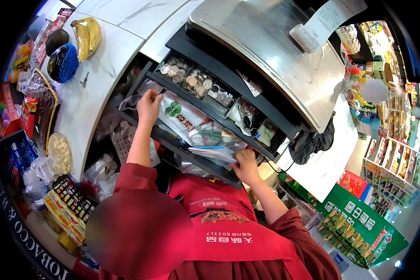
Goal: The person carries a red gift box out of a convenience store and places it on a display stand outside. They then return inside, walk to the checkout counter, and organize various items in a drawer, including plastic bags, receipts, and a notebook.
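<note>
My left hand pinches a small dark object between thumb and finger, above the left end of an open lower drawer. A white printed plastic bag lies in that drawer beside a white roll-like item. Over the drawer's near edge, my right hand grips the right end of a stack of papers or thin sleeves, which is blurred there. Just beyond is a pulled-out cash tray with coins in several compartments and folded banknotes at the right.
A metal-topped scale stands behind the tray, with a curled paper receipt on it. Bananas and a netted dark fruit sit on the marble-patterned counter. A black cable hangs right of the drawer.
</note>
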The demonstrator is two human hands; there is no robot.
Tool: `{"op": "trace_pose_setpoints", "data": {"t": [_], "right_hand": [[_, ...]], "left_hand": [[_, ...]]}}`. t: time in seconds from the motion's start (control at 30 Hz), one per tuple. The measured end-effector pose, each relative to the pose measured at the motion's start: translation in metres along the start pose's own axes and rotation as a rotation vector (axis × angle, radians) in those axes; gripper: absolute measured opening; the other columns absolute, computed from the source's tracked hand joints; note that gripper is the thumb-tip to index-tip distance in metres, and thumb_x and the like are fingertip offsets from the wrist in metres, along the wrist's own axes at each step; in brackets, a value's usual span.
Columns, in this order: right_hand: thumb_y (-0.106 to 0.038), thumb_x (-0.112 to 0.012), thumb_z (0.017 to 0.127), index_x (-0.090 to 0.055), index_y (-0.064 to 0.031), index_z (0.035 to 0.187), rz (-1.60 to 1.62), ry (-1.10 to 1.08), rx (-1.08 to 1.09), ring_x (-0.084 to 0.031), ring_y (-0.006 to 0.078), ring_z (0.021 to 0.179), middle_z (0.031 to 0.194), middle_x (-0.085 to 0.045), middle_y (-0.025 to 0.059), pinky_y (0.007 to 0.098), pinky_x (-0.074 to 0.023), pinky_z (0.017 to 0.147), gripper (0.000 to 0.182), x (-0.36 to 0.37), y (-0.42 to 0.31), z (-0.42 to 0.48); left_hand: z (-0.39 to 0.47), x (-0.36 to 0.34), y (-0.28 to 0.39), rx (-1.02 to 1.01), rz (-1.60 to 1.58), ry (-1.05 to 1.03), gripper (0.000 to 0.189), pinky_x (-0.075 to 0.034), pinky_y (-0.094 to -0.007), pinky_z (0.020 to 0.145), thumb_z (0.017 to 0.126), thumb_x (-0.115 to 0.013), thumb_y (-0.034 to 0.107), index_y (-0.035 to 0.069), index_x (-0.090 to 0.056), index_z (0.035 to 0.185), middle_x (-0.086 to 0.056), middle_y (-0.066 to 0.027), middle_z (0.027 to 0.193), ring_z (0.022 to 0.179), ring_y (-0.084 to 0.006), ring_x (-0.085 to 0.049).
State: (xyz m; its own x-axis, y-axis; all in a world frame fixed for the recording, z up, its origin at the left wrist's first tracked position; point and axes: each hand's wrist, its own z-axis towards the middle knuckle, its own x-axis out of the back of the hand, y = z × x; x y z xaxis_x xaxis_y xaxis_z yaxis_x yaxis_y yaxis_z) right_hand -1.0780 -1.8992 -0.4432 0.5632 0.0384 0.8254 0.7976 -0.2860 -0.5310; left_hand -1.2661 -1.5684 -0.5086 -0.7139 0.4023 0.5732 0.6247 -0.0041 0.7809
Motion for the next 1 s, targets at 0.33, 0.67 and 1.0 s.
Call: {"op": "trace_pose_setpoints", "data": {"t": [0.33, 0.67, 1.0], "right_hand": [[-0.004, -0.062, 0.073, -0.051, -0.0039, 0.093, 0.271, -0.1, 0.088, -0.06, 0.0341, 0.078, 0.086, -0.061, 0.0145, 0.0394, -0.0495, 0.067, 0.024, 0.027, -0.017, -0.014], [-0.014, -0.056, 0.081, -0.053, -0.0063, 0.114, 0.041, -0.08, -0.129, -0.058, 0.0359, 0.09, 0.095, -0.061, 0.0191, 0.0429, -0.0437, 0.082, 0.034, 0.006, 0.019, 0.017], [-0.03, -0.048, 0.089, -0.051, -0.0073, 0.12, 0.024, -0.194, -0.317, -0.051, 0.0357, 0.108, 0.116, -0.054, 0.0202, 0.0409, -0.0375, 0.095, 0.039, -0.002, 0.062, 0.026]], "left_hand": [[-0.126, -0.068, 0.068, -0.643, 0.419, -0.329, 0.049, -0.046, -0.0413, 0.071, 0.064, -0.075, 0.031, 0.003, -0.058, 0.1, -0.056, -0.0148, 0.089, 0.084, -0.0337, -0.056], [-0.015, -0.07, 0.028, -0.045, -0.158, -0.046, 0.024, -0.048, -0.0364, 0.065, 0.071, -0.064, 0.016, -0.003, -0.063, 0.087, -0.065, -0.0195, 0.079, 0.073, -0.033, -0.063], [-0.041, -0.016, 0.04, -0.547, 0.326, 0.097, 0.036, -0.036, -0.0443, 0.091, 0.085, -0.058, 0.029, 0.01, -0.056, 0.115, -0.045, -0.0193, 0.129, 0.114, -0.0362, -0.045]]}}
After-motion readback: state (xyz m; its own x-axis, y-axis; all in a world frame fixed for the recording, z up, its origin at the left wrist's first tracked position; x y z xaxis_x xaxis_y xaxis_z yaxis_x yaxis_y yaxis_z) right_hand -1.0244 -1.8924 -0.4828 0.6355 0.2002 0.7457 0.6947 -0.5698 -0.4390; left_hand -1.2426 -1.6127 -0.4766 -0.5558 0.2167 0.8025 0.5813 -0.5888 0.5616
